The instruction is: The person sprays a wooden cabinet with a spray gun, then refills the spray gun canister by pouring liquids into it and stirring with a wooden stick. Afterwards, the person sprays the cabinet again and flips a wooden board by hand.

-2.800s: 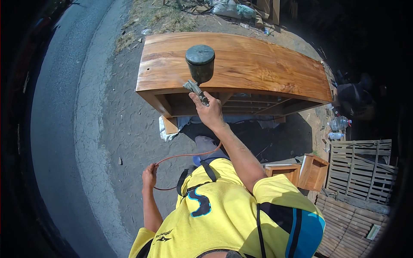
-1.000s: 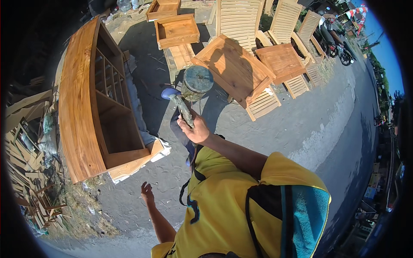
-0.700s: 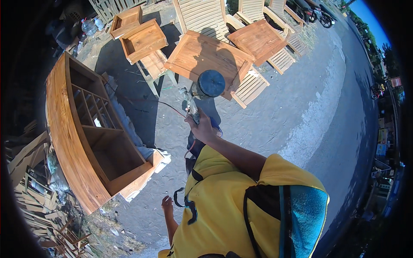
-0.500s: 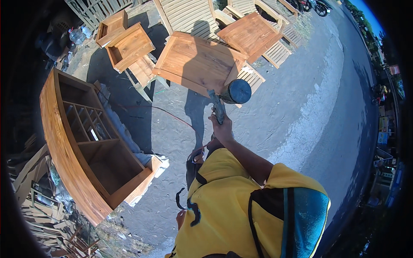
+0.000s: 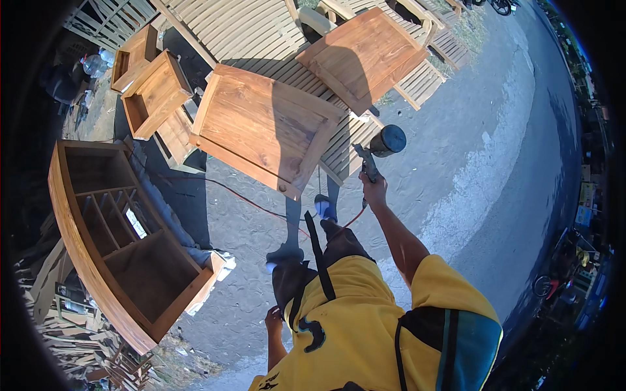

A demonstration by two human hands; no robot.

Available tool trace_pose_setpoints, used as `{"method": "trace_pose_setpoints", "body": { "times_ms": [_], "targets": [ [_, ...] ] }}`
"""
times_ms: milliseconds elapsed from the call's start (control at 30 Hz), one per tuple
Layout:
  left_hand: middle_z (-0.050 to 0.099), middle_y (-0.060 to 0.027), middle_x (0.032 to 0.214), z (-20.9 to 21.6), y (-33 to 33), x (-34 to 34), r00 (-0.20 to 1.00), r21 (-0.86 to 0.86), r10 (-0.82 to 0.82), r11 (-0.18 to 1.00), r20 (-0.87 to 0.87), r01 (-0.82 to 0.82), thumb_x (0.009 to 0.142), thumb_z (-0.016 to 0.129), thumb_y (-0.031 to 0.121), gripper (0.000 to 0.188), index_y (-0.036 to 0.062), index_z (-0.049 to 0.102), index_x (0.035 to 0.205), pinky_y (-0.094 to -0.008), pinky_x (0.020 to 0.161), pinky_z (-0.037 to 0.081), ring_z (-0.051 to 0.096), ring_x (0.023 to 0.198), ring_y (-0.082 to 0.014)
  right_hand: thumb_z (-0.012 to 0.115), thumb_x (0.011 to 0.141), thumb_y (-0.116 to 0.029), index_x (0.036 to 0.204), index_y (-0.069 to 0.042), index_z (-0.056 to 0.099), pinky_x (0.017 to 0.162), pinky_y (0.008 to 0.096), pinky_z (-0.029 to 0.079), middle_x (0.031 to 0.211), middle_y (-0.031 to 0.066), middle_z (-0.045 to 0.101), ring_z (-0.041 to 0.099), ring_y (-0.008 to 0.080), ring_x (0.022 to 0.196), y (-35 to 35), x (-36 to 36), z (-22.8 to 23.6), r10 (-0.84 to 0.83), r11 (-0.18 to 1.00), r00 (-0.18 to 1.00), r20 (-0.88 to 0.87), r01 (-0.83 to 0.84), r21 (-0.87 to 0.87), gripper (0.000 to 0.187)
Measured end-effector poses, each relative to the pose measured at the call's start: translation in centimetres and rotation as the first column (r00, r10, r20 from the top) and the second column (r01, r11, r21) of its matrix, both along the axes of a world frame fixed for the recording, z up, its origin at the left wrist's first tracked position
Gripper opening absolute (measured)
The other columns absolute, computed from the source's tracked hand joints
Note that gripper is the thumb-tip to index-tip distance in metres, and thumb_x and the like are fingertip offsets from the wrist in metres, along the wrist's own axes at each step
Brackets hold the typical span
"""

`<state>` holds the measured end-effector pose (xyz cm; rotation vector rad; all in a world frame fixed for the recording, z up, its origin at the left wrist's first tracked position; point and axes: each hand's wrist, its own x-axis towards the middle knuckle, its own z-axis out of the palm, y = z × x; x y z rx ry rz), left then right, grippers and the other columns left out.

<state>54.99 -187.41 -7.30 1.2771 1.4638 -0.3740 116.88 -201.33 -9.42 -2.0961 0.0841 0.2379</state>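
My right hand (image 5: 373, 189) is closed round the grip of a spray gun (image 5: 366, 161), held out over the ground. A dark round paint cup (image 5: 391, 139) sits at the gun's far side, and a red hose (image 5: 354, 219) runs from it. Just beyond and to the left lies a framed wooden panel (image 5: 251, 124), apart from the gun. My left hand (image 5: 274, 319) hangs low beside my thigh with its fingers curled; something small and pale shows at them, too small to name.
A brown wooden cabinet (image 5: 120, 257) with open compartments lies at the left. Two drawers (image 5: 156, 94) rest at the upper left. Another wooden panel (image 5: 372, 55) leans on slatted furniture (image 5: 238, 29). The hose crosses the sandy ground (image 5: 241, 234); a road (image 5: 541, 163) runs along the right.
My right hand has moved right with the spray gun, away from the nearer panel's edge. The view has shifted, so my feet and more of my left hand now show.
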Motion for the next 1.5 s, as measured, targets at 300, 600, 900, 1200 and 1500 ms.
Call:
{"method": "trace_pose_setpoints", "body": {
  "times_ms": [300,600,900,1200,1500],
  "targets": [
    [0.077,-0.0094,0.097,3.6,5.5,-0.5,0.954,-0.057,-0.074,0.997,-0.290,0.060,0.099,0.068,0.019,0.032,0.0062,0.067,0.128,-0.0313,0.065,0.056,0.076,0.085,-0.0182,0.080,0.086,-0.019,0.101,-0.002,0.079,0.079,0.0396,0.054,0.086,0.0110,0.078,0.073,0.0245,0.081,0.6,9.2,-23.7,-0.400,0.909,0.891,-0.217,0.416,0.031,0.023],
    [0.077,-0.0108,0.108,-2.9,6.6,0.9,0.866,-0.231,-0.365,0.926,-0.342,0.299,0.096,0.052,0.004,0.043,0.0094,0.064,0.137,-0.0285,0.072,0.057,0.074,0.093,-0.0177,0.080,0.085,-0.029,0.112,-0.008,0.078,0.086,0.0457,0.055,0.091,0.0159,0.077,0.075,0.0342,0.093,5.4,19.2,-38.0,-0.460,0.887,0.836,-0.300,0.446,-0.116,0.034],
    [0.077,-0.0122,0.115,-6.1,5.7,1.5,0.850,-0.312,-0.323,0.929,-0.417,0.200,0.099,0.043,0.000,0.048,0.0116,0.063,0.142,-0.0266,0.073,0.057,0.071,0.092,-0.0155,0.080,0.086,-0.026,0.110,-0.003,0.079,0.081,0.0380,0.055,0.087,0.0096,0.077,0.074,0.0199,0.086,6.4,23.8,-46.8,-0.387,0.913,0.862,-0.327,0.408,-0.003,0.034],
    [0.078,-0.0090,0.113,-4.3,3.0,0.6,0.886,-0.285,-0.280,0.942,-0.369,0.179,0.101,0.051,0.012,0.044,0.0127,0.062,0.143,-0.0218,0.060,0.051,0.063,0.077,-0.0092,0.090,0.079,-0.034,0.124,-0.001,0.075,0.098,0.0398,0.052,0.119,0.0146,0.076,0.071,0.0283,0.111,6.6,23.5,-43.2,-0.311,0.928,0.809,-0.498,0.371,0.023,0.058],
    [0.078,-0.0075,0.102,-6.0,3.3,3.8,0.951,-0.193,-0.176,0.973,-0.255,0.128,0.100,0.059,0.013,0.041,0.0096,0.063,0.141,-0.0267,0.065,0.055,0.067,0.075,-0.0124,0.091,0.077,-0.050,0.145,0.004,0.057,0.107,0.0405,0.050,0.137,0.0211,0.068,0.067,0.0324,0.124,5.2,24.4,-43.0,-0.292,0.937,0.859,-0.420,0.171,-0.304,0.093]
  ]
}}
